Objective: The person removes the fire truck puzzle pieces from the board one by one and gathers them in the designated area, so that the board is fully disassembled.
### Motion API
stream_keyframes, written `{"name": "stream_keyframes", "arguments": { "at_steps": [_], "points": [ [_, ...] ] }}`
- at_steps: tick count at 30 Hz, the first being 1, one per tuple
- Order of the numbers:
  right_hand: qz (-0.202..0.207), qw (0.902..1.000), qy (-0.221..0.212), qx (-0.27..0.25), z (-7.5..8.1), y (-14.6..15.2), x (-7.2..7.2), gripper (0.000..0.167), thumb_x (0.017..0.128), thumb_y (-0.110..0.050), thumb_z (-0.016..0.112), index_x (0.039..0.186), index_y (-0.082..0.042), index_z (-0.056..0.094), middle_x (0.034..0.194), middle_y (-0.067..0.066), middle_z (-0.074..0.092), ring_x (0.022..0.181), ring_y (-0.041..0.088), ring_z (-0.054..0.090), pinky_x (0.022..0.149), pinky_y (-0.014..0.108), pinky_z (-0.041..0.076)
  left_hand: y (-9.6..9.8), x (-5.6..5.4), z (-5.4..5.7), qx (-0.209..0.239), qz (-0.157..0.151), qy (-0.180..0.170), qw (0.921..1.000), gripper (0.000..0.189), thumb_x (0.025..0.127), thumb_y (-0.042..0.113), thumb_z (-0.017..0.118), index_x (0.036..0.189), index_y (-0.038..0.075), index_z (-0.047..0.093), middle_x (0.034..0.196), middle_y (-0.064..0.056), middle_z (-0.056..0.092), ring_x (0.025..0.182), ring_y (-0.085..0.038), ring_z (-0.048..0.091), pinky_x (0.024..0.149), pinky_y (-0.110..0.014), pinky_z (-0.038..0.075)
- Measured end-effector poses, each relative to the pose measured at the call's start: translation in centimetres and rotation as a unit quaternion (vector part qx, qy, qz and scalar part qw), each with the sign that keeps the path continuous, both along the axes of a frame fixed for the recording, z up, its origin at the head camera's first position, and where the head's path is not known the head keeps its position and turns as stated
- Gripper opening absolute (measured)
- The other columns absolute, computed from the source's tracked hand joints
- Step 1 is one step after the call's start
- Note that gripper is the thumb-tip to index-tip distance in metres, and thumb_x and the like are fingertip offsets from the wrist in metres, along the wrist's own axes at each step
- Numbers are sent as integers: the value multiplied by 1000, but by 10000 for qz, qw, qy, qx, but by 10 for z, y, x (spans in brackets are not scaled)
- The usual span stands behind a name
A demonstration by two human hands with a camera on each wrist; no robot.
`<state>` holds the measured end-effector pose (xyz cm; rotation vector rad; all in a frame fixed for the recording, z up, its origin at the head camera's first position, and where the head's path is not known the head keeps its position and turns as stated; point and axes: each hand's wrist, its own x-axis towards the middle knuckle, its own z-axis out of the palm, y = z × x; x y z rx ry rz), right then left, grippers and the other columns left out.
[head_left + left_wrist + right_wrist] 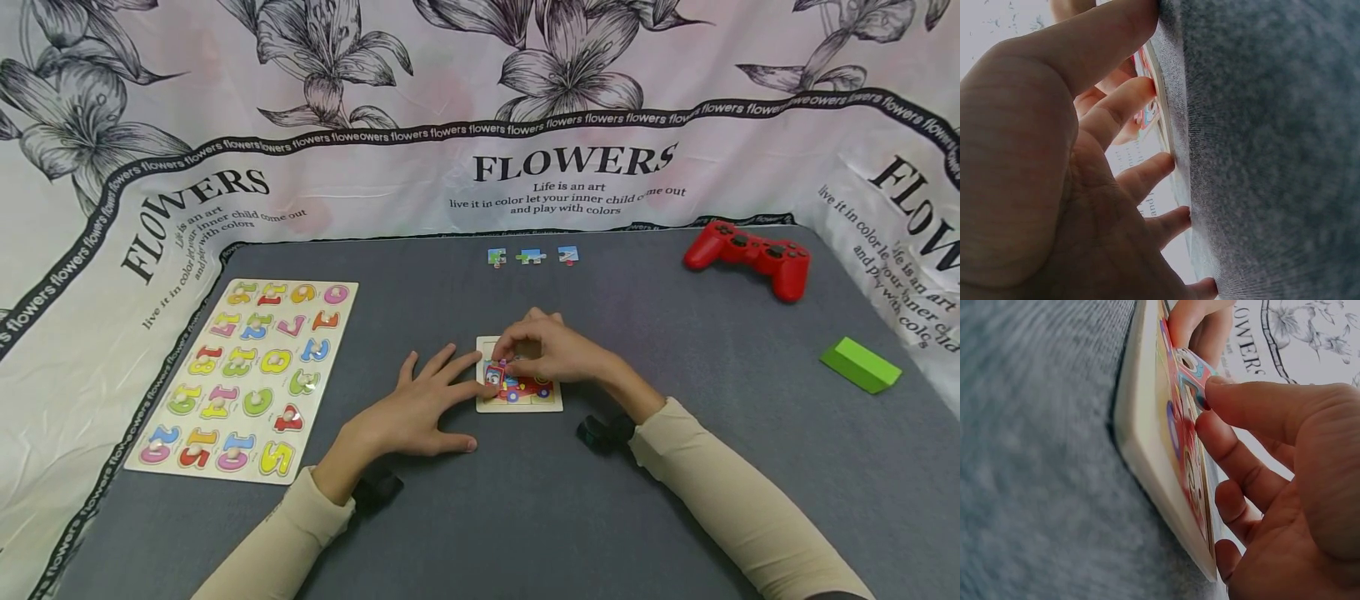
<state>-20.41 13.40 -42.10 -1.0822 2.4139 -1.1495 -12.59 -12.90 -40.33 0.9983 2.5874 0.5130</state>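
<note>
A small wooden jigsaw board (557, 403) with a red and blue vehicle picture lies on the table in front of the person. The right hand (553, 346) is over it, thumb and fingers pinching a puzzle piece (1194, 374) with an eye drawn on it. In the right wrist view that piece stands tilted up from the picture. The left hand (416, 407) lies with fingers spread at the board's left side. Its index fingertip overlaps the picture's edge, and the other fingertips touch the board's edge and the grey cloth. Part of the picture is hidden under the right hand.
Three loose jigsaw pieces (531, 257) lie in a row behind the board. To the left is a number peg board (318, 417). A red game controller (750, 254) and a green block (860, 365) lie at the right on the grey cloth (510, 525).
</note>
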Motion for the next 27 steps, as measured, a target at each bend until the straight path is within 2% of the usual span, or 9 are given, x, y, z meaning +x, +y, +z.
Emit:
{"name": "stream_keyframes", "arguments": {
  "at_steps": [11, 21, 24, 27],
  "points": [
    [-76, 10000, -7, 0, -1, -2, 0, 12, 92, -16, 76, 100, -24, 75, 87, -12, 68, 85, 20, 44, 89, 43, 18, 0, -2, -2, -1, 10, 7, 10000, 69, 88, 49, 76, 150, 36, 49, 171, -3, 20, 159, -40, 7, 115, -79, 2],
    [-95, 9996, -87, -244, -3, -1, -1, 11, 93, -15, 75, 101, -23, 76, 89, -9, 69, 84, 19, 44, 89, 44, 18, -1, -1, -2, 39, 2, 4, 10000, 69, 88, 48, 76, 151, 37, 48, 172, -3, 19, 159, -41, 7, 115, -79, 2],
    [-114, 9989, -286, -364, -3, 0, -1, 12, 93, -13, 74, 103, -21, 77, 93, -6, 69, 87, 20, 45, 90, 41, 30, -1, -1, -2, 25, 9, 1, 10000, 69, 88, 48, 76, 151, 37, 48, 172, -3, 19, 159, -41, 7, 115, -79, 2],
    [-135, 9975, -467, -517, -3, 2, -2, 14, 94, -11, 73, 106, -17, 77, 98, -2, 70, 91, 21, 46, 83, 32, 45, 0, -1, -2, 2, 22, -4, 10000, 69, 88, 48, 76, 151, 38, 48, 171, -3, 19, 159, -40, 7, 115, -79, 2]
  ]
}}
